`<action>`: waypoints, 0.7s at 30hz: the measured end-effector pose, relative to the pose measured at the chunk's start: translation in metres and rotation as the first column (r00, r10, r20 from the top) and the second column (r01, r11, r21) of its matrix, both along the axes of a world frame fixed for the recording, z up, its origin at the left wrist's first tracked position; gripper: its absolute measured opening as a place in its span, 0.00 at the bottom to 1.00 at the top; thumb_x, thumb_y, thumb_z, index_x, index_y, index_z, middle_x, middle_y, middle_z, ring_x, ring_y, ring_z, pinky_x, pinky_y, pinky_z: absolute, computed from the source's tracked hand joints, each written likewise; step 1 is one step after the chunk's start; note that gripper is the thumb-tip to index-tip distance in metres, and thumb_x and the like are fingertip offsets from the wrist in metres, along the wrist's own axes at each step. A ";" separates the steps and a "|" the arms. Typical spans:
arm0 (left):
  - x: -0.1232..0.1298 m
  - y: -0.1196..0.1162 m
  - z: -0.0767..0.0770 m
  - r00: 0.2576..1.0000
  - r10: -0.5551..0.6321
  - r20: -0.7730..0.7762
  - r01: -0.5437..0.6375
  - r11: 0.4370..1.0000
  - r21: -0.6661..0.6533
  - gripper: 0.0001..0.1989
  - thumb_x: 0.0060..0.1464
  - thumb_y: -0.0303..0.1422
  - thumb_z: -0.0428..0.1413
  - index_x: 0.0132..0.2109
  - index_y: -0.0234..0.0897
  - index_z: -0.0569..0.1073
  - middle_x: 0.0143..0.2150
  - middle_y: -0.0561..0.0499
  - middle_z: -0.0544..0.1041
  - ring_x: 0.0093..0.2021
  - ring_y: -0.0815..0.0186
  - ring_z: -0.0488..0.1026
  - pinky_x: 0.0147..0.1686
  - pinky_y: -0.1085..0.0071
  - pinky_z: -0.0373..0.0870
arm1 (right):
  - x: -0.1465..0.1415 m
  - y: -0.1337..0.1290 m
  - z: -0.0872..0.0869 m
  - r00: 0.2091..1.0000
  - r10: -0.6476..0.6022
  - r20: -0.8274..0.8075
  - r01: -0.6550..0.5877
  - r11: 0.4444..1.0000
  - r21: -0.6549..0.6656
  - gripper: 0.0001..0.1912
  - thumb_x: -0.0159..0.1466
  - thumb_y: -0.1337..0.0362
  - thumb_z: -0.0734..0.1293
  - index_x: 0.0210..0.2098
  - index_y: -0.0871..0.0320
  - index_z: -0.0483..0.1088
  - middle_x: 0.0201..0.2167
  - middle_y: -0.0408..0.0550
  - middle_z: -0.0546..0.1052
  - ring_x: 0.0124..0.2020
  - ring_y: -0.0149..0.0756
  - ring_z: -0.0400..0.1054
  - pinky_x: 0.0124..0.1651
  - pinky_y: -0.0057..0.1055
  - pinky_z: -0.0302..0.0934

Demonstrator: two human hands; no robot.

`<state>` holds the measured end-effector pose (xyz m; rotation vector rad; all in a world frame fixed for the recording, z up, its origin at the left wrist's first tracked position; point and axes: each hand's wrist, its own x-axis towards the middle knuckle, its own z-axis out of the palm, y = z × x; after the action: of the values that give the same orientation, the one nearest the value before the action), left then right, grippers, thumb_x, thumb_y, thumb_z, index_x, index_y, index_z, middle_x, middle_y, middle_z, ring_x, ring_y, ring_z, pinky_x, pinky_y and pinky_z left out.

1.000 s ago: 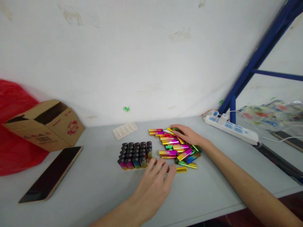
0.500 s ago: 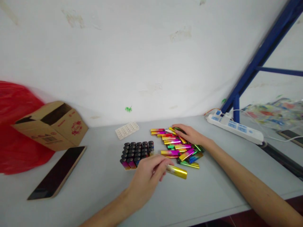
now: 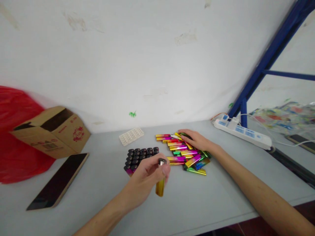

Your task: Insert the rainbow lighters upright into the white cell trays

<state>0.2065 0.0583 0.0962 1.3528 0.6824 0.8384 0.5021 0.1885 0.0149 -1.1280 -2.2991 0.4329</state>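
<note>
My left hand (image 3: 147, 173) is closed round a gold lighter (image 3: 159, 186), thumb near its black and metal top; the lighter stands nearly upright with its gold body downward. Just behind that hand, lighters packed upright in rows (image 3: 136, 157) show their black tops, and the hand hides part of them. To the right lies a loose heap of shiny lighters (image 3: 179, 147) in gold, pink, green and blue. Over the far right side of this heap my right hand (image 3: 197, 140) rests with fingers stretched out; its fingertips are partly hidden among the lighters.
A white tray with small pockets (image 3: 131, 136) lies near the wall. On the left are a tablet-like dark slab (image 3: 59, 180), an open cardboard box (image 3: 61, 134) and a red plastic bag (image 3: 19, 131). A white power strip (image 3: 242, 132) with cables sits at right beside a blue frame (image 3: 261, 65).
The lighter in my left hand has turned from lying sideways to nearly upright, and that hand has shifted slightly left. My right hand stays on the heap.
</note>
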 end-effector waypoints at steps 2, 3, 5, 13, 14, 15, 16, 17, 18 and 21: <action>0.001 -0.001 -0.004 0.997 -0.063 0.044 0.065 0.997 -0.041 0.23 0.64 0.53 0.56 0.34 0.37 0.67 0.31 0.52 0.73 0.26 0.70 0.71 0.29 0.71 0.69 | 0.000 0.000 0.000 1.000 0.000 0.003 0.000 1.000 -0.001 0.24 0.76 0.49 0.57 0.64 0.51 0.69 0.61 0.54 0.76 0.62 0.51 0.71 0.66 0.55 0.64; 0.002 -0.002 -0.006 0.995 -0.085 0.059 0.090 0.993 -0.074 0.22 0.66 0.53 0.53 0.35 0.39 0.64 0.28 0.54 0.72 0.22 0.71 0.69 0.25 0.73 0.67 | 0.000 0.000 0.000 1.000 -0.001 0.003 0.001 1.000 -0.004 0.23 0.76 0.49 0.57 0.63 0.51 0.69 0.62 0.54 0.76 0.62 0.51 0.71 0.67 0.55 0.63; 0.003 -0.003 -0.009 0.995 -0.080 0.054 0.086 0.989 -0.118 0.22 0.67 0.53 0.52 0.36 0.40 0.62 0.22 0.60 0.65 0.16 0.75 0.58 0.18 0.77 0.57 | 0.001 0.000 0.000 1.000 0.000 -0.001 0.000 1.000 -0.009 0.23 0.75 0.49 0.57 0.63 0.50 0.69 0.62 0.53 0.76 0.62 0.51 0.71 0.67 0.55 0.63; -0.032 0.011 0.014 0.971 0.220 -0.088 -0.212 0.973 0.095 0.29 0.66 0.57 0.46 0.27 0.38 0.64 0.20 0.60 0.52 0.21 0.72 0.49 0.22 0.73 0.49 | 0.000 0.000 0.000 1.000 0.000 -0.015 0.000 1.000 -0.008 0.24 0.75 0.49 0.57 0.63 0.51 0.69 0.61 0.54 0.76 0.61 0.50 0.72 0.66 0.54 0.64; -0.039 0.015 0.017 0.941 0.308 -0.143 -0.282 0.943 0.176 0.29 0.66 0.56 0.45 0.26 0.38 0.63 0.20 0.59 0.53 0.22 0.71 0.50 0.23 0.72 0.51 | 0.000 -0.001 0.000 1.000 0.000 -0.009 -0.001 1.000 -0.011 0.24 0.75 0.49 0.57 0.63 0.51 0.69 0.62 0.54 0.76 0.61 0.50 0.72 0.66 0.54 0.64; -0.047 0.020 0.019 0.896 0.397 -0.197 -0.340 0.901 0.270 0.29 0.66 0.55 0.46 0.25 0.38 0.63 0.21 0.58 0.54 0.23 0.70 0.52 0.25 0.72 0.52 | 0.000 -0.001 0.001 1.000 0.000 -0.003 0.000 1.000 -0.012 0.24 0.76 0.49 0.57 0.63 0.51 0.69 0.62 0.54 0.76 0.61 0.50 0.71 0.66 0.54 0.64; -0.053 0.025 0.020 0.846 0.471 -0.249 -0.370 0.856 0.361 0.27 0.66 0.53 0.47 0.25 0.38 0.62 0.22 0.57 0.56 0.25 0.69 0.54 0.26 0.71 0.53 | 0.000 -0.001 0.001 1.000 -0.002 0.001 0.002 1.000 -0.013 0.24 0.76 0.49 0.56 0.63 0.52 0.69 0.62 0.55 0.75 0.62 0.50 0.71 0.66 0.53 0.64; -0.059 0.030 0.021 0.799 0.523 -0.296 -0.374 0.819 0.435 0.25 0.67 0.50 0.47 0.26 0.39 0.63 0.23 0.56 0.58 0.26 0.68 0.56 0.27 0.70 0.54 | 0.000 -0.001 0.001 1.000 -0.003 0.004 0.003 1.000 -0.013 0.24 0.76 0.49 0.56 0.63 0.52 0.69 0.62 0.55 0.75 0.62 0.50 0.71 0.66 0.53 0.64; -0.064 0.035 0.020 0.762 0.554 -0.337 -0.359 0.793 0.492 0.24 0.67 0.48 0.46 0.27 0.39 0.63 0.24 0.55 0.60 0.27 0.67 0.57 0.28 0.70 0.55 | 0.000 -0.002 0.001 1.000 -0.004 0.006 0.004 1.000 -0.013 0.24 0.76 0.49 0.56 0.63 0.52 0.69 0.63 0.55 0.75 0.62 0.50 0.71 0.67 0.53 0.63; -0.072 0.047 0.015 0.696 0.581 -0.421 -0.284 0.762 0.582 0.22 0.68 0.46 0.44 0.29 0.40 0.62 0.26 0.55 0.63 0.30 0.65 0.60 0.31 0.69 0.57 | 0.001 -0.001 0.000 1.000 -0.002 0.015 0.002 1.000 -0.017 0.24 0.76 0.50 0.56 0.64 0.53 0.68 0.63 0.55 0.74 0.62 0.50 0.70 0.67 0.53 0.63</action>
<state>0.1346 0.1051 0.1114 1.9763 1.4128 1.0285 0.5029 0.1872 0.0152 -1.1461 -2.3113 0.4453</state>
